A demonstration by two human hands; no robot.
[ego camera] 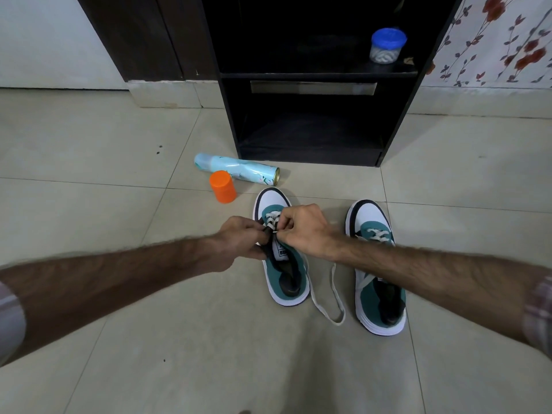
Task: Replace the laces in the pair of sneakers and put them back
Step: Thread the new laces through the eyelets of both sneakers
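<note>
On the floor, the soft, limp white lace [328,306] trails loose beside the left sneaker [282,249]. Its tip is pinched by the right hand [304,231], judged the best hold; the tongue is gripped by the left hand [239,240]. The right sneaker [378,264] stands beside.

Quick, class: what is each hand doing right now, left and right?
Left hand: grip closed on the dark edge of the left sneaker by the eyelets.
Right hand: grip pinching the white lace at that sneaker.
</note>
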